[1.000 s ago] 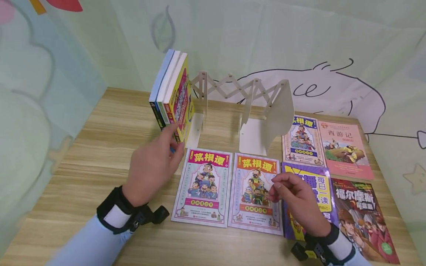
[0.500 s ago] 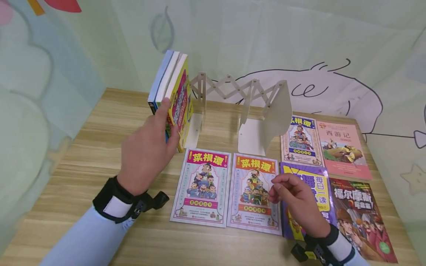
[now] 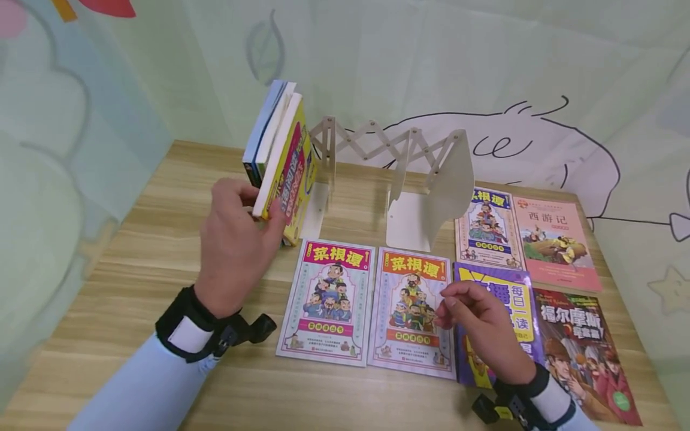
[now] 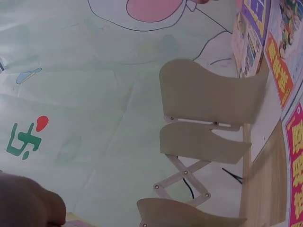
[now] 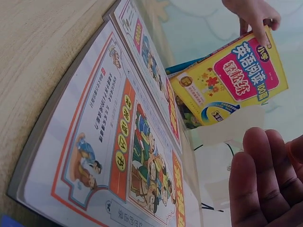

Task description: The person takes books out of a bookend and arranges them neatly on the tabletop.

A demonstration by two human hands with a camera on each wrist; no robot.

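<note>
- Now the left hand (image 3: 232,245) pinches the yellow book (image 3: 293,173) between thumb and fingers.
- It tilts beside standing books (image 3: 265,123) at the white rack (image 3: 451,179).
- The right hand (image 3: 487,335), fingers loosely bent, is near the orange-titled booklet (image 3: 411,305).

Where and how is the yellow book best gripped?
The yellow book is probably best pinched across its near top corner, coming from the near side: tilted, it juts past the neighbouring books, so the left hand fits around it.
</note>
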